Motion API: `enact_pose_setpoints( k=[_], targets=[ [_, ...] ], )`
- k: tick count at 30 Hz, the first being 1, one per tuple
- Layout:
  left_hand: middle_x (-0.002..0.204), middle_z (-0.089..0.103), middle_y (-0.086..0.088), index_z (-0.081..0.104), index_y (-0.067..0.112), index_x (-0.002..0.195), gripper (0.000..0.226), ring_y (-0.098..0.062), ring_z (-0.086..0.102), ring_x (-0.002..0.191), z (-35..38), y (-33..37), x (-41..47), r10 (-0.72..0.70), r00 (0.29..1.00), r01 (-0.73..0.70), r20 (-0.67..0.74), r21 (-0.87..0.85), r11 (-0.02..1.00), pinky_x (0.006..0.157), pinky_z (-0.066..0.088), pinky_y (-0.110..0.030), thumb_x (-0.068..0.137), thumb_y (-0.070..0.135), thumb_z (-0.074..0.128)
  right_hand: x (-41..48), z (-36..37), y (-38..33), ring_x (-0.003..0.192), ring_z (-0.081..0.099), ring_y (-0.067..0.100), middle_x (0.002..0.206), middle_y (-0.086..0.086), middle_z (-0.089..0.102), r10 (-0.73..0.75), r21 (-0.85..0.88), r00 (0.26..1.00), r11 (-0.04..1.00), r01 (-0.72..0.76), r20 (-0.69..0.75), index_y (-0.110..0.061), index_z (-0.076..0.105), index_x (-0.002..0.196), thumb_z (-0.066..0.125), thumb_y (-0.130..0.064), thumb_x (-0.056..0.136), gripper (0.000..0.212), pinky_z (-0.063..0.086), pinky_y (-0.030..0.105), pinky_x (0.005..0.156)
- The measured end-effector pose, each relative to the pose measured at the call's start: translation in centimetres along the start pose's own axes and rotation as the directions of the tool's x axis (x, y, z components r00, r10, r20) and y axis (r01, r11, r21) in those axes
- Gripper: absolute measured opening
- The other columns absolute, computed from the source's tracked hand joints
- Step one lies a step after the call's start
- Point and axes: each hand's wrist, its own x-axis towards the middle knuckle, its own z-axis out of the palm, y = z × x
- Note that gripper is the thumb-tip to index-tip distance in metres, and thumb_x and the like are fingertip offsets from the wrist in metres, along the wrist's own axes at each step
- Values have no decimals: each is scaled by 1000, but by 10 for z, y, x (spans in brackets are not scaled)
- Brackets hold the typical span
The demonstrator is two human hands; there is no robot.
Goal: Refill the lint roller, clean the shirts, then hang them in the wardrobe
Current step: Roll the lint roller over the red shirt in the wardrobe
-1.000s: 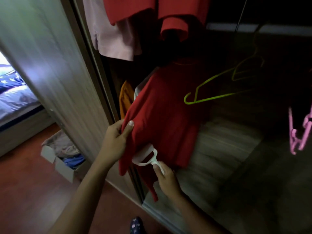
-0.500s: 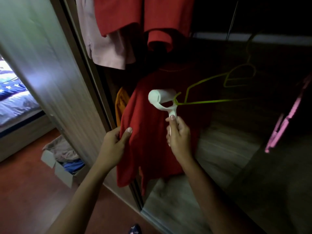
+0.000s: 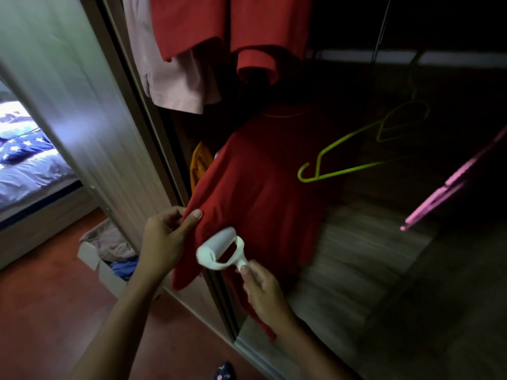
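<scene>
Two hands share the job: left hand fingers pinch the hanging red shirt taut at its edge, right hand fingers grip the lint roller against the lower front. Best to keep that cloth stretched and roll straight, overlapping strokes.

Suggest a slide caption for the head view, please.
Left hand holds the hanging red shirt while right hand runs the lint roller over it.

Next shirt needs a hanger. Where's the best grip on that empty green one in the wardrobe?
Probably the green hanger is best taken by its long bottom bar, reaching in from the front right of the red shirt. It hangs bare, its near corner pointing toward you, nothing draped on it. The right hand holds the lint roller.
</scene>
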Motion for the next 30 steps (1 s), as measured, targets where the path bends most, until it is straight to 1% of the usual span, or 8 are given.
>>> enact_pose_setpoints(
  k=[2, 4, 9, 16, 20, 24, 27, 30],
  targets=[
    [76, 77, -7, 76, 11, 90, 18, -31, 75, 74, -4, 2, -2, 1, 1000, -1, 6, -4, 1000, 64, 61, -45, 92, 27, 67, 12, -2, -19, 46, 30, 4, 55, -13, 35, -18, 38, 997, 999, 21, -69, -8, 58, 91, 46, -36, 104, 33, 26, 20, 43],
    [75, 78, -6, 77, 14, 90, 15, -22, 74, 69, -7, 6, -5, 2, 1000, -2, 8, -7, 1000, 57, 58, -36, 93, 24, 66, 28, -5, -42, 42, 30, 6, 55, -7, 36, -29, 101, 988, 994, 45, -152, -18, 63, 88, 46, -35, 105, 29, 25, 20, 38],
    [76, 74, -19, 77, 10, 91, 22, -23, 68, 65, -13, 10, -9, -13, 998, 14, 54, -10, 1000, 58, 58, -50, 95, 26, 63, 57, -19, -99, 39, 35, 9, 56, -3, 43, -30, 255, 959, 961, 105, -283, -22, 65, 97, 45, -47, 102, 32, 27, 21, 40],
    [83, 79, -9, 78, 6, 102, 20, -17, 75, 74, -23, 20, -16, -27, 999, 31, 43, -104, 994, 53, 61, -32, 96, 18, 63, 35, 3, -69, 44, 37, 5, 58, -8, 42, -119, 109, 968, 983, 146, -220, -19, 62, 94, 47, -47, 102, 33, 30, 19, 39],
    [80, 78, -4, 78, 9, 99, 20, -14, 73, 70, -28, 20, -14, -32, 999, 31, -9, -93, 995, 55, 61, -30, 95, 22, 64, -3, 31, -9, 52, 38, 1, 60, -13, 40, -62, -7, 993, 998, 61, -100, -16, 55, 84, 46, -56, 98, 43, 33, 21, 52],
    [63, 72, 9, 76, 16, 85, 20, 2, 62, 55, -29, 24, -17, 1, 1000, -2, -22, -36, 999, 52, 48, -14, 97, 23, 62, -21, 33, 7, 54, 38, 0, 58, -14, 41, 42, -63, 999, 997, -41, 25, -29, 52, 72, 50, -44, 102, 33, 33, 23, 55],
    [51, 62, 14, 71, 15, 74, 27, 6, 52, 48, -28, 26, -17, 23, 999, -24, -35, -29, 999, 48, 41, -11, 98, 19, 60, -6, 21, -7, 48, 35, 0, 54, -15, 39, 28, -19, 999, 999, -28, -41, -14, 60, 83, 50, -42, 101, 35, 30, 18, 48],
    [57, 67, 4, 73, 5, 79, 29, 1, 55, 48, -28, 29, -17, 63, 998, -63, -32, -4, 998, 48, 43, -13, 99, 18, 59, 19, 3, -33, 45, 31, 7, 52, -10, 36, -15, 42, 985, 999, 22, -170, -3, 63, 90, 49, -37, 103, 39, 25, 23, 41]
  ],
)
